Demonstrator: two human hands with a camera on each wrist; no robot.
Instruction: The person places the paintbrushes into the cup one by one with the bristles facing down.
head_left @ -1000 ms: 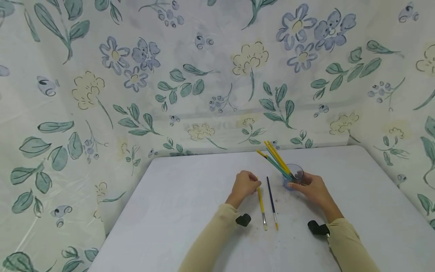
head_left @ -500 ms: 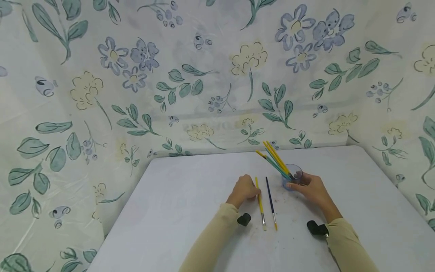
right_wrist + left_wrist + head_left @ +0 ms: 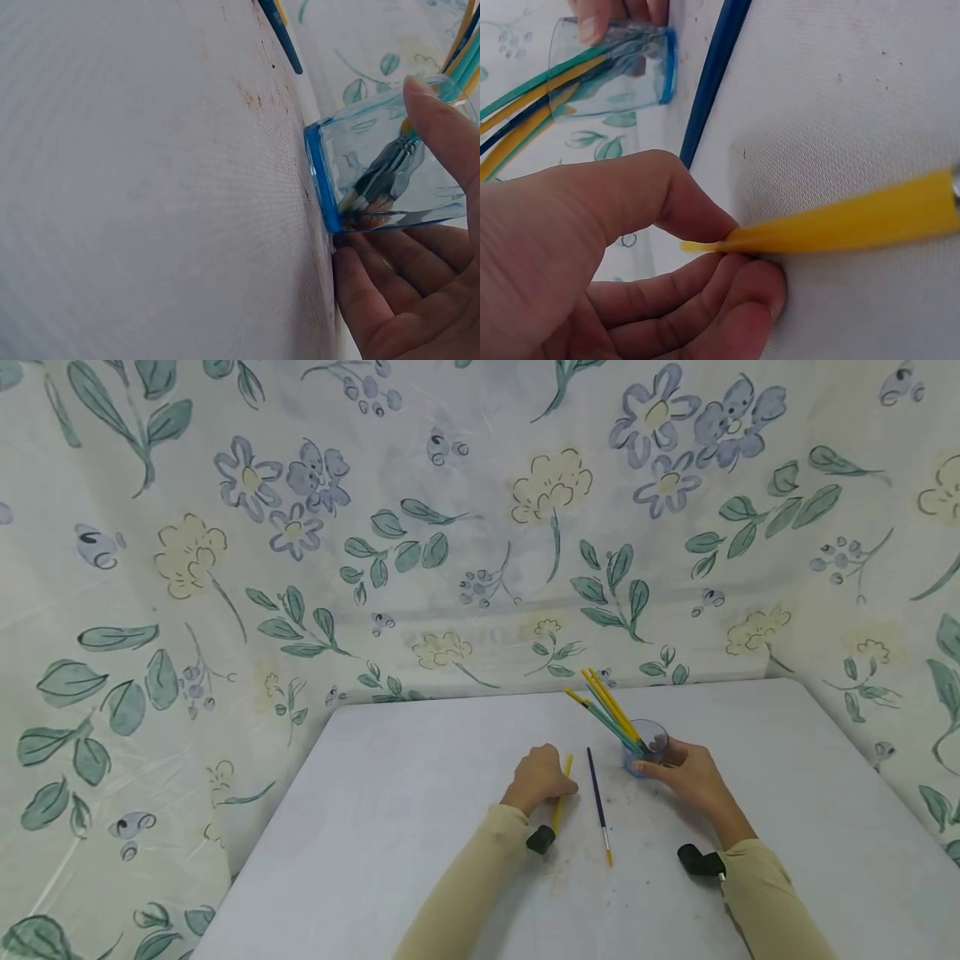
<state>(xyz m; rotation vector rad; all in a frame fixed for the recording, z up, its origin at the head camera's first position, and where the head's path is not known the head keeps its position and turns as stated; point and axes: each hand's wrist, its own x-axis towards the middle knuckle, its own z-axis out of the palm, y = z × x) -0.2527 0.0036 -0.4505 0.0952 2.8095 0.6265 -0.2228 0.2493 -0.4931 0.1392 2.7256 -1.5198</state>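
Between thumb and fingers, my left hand [image 3: 538, 778] pinches a yellow paintbrush [image 3: 847, 217] by its handle, near the thin end. In the head view the brush's lower part is hidden behind the wrist camera. To its right a dark blue paintbrush [image 3: 597, 793] lies on the table, its orange-tipped bristles toward me. My right hand [image 3: 693, 775] holds a clear glass [image 3: 386, 161] with a blue base, thumb on one side and fingers on the other. Yellow, teal and dark blue brushes [image 3: 611, 710] lean leftward in the glass, bristles down inside it.
A white table [image 3: 390, 827] bears small reddish-brown specks around the brushes. Behind it hangs a cloth [image 3: 480, 568] printed with flowers and leaves. A black wrist camera [image 3: 701, 862] juts from the right sleeve, another black camera [image 3: 541, 839] from the left.
My left hand has come down onto the yellow paintbrush and pinches it; the brush has swung, its bristle end now leftward under the wrist. The right hand and glass stay put.
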